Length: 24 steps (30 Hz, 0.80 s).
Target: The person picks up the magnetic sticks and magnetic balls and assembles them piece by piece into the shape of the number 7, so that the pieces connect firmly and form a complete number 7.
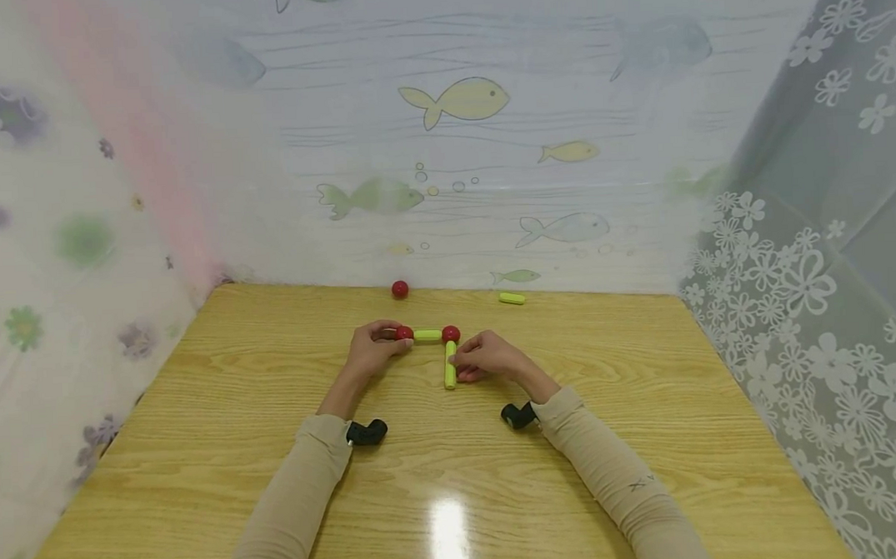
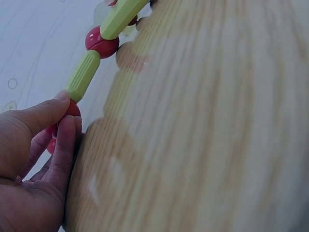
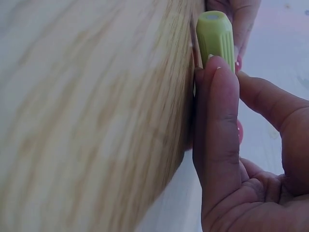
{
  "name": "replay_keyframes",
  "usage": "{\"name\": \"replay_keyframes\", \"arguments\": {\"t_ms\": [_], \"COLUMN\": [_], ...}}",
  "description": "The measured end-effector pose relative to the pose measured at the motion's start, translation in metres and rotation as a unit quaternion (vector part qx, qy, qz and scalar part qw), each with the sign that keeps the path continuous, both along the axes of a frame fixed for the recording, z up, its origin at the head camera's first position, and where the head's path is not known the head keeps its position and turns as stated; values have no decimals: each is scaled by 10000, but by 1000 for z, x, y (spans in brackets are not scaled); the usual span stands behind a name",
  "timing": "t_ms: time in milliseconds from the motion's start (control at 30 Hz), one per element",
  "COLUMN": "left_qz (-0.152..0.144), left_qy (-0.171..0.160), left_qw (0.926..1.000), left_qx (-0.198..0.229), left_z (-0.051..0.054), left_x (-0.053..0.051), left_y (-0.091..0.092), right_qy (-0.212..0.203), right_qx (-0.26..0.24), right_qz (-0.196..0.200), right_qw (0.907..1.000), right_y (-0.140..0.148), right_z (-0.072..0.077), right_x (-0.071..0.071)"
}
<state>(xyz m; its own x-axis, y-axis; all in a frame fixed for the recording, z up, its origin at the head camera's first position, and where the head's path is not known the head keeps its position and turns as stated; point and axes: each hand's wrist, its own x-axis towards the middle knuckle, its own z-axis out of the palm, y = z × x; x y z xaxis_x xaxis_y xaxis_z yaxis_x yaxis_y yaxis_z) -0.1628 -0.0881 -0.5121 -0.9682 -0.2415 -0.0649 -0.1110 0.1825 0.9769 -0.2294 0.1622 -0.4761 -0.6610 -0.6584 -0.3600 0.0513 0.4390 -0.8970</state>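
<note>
A crosswise yellow-green rod [image 1: 428,335] joins the left red ball [image 1: 405,333], which the left hand [image 1: 368,350] pinches between thumb and fingers, to the corner red ball [image 1: 450,334], toward the far side of the wooden table [image 1: 426,460]. From this corner the near yellow-green rod [image 1: 450,373] runs frontward, pinched by the right hand [image 1: 492,356]; it seems to lie on the table, but fingers partly hide this. Behind are a loose red ball [image 1: 399,289] and, at right, a loose yellow-green rod [image 1: 512,298].

Left sleeve [image 1: 288,503], lower left: beige, wrinkled. Right sleeve [image 1: 602,460], lower right: beige, small dark mark [image 1: 637,485]. Black rounded fitting [image 1: 368,433] by each cuff [image 1: 325,432].
</note>
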Motion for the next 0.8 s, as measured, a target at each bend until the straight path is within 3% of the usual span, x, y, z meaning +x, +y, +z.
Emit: {"name": "replay_keyframes", "arguments": {"t_ms": [467, 800], "left_qz": [41, 107], "left_qy": [3, -61], "left_qw": [10000, 9999], "left_qx": [-11, 63], "left_z": [1, 5], "left_x": [4, 11], "left_y": [2, 8], "right_qy": [-83, 415], "right_qx": [-106, -196], "right_qz": [-137, -236], "right_qw": [9998, 9987], "right_y": [1, 21], "right_z": [1, 7], "right_x": [3, -3]}}
